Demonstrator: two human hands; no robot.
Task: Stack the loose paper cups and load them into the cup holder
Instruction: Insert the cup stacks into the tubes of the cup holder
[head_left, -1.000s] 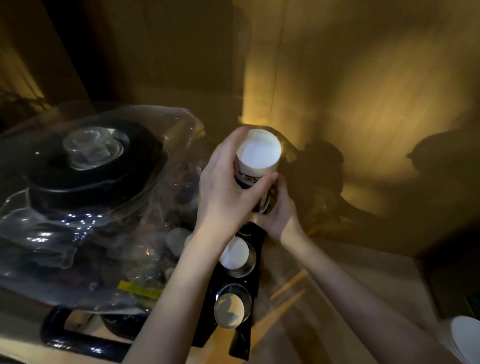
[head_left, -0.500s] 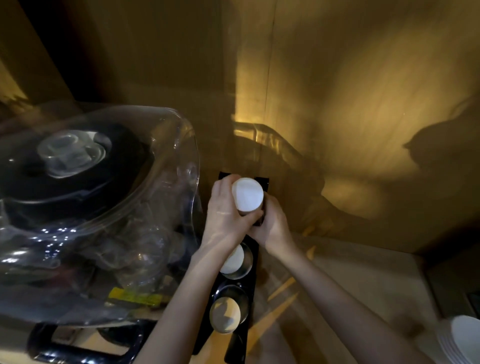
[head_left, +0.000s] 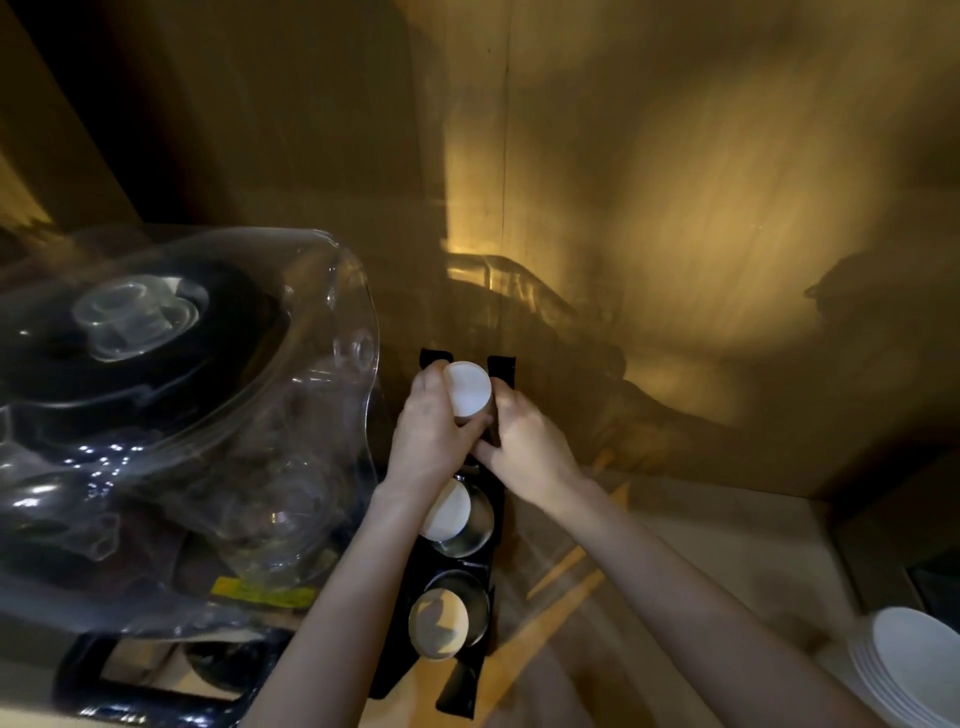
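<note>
A stack of paper cups (head_left: 468, 388), white bottom up, stands in the far slot of the black cup holder (head_left: 497, 512). My left hand (head_left: 434, 434) is wrapped round the stack from the left. My right hand (head_left: 524, 439) grips it low on the right, against the holder's far end. Two nearer slots hold other cup stacks: a white-bottomed one (head_left: 448, 510) partly behind my left wrist, and a shadowed one (head_left: 439, 621) closest to me. How deep the held stack sits is hidden by my fingers.
A large clear plastic bag over a black appliance (head_left: 156, 395) crowds the left, touching my left forearm. A wooden wall (head_left: 675, 208) rises right behind the holder. Stacked white plates (head_left: 914, 665) sit at the bottom right on the pale counter.
Both hands have carried the cup stack down and away from me, from above the holder into its far slot. The view has tipped downward a little.
</note>
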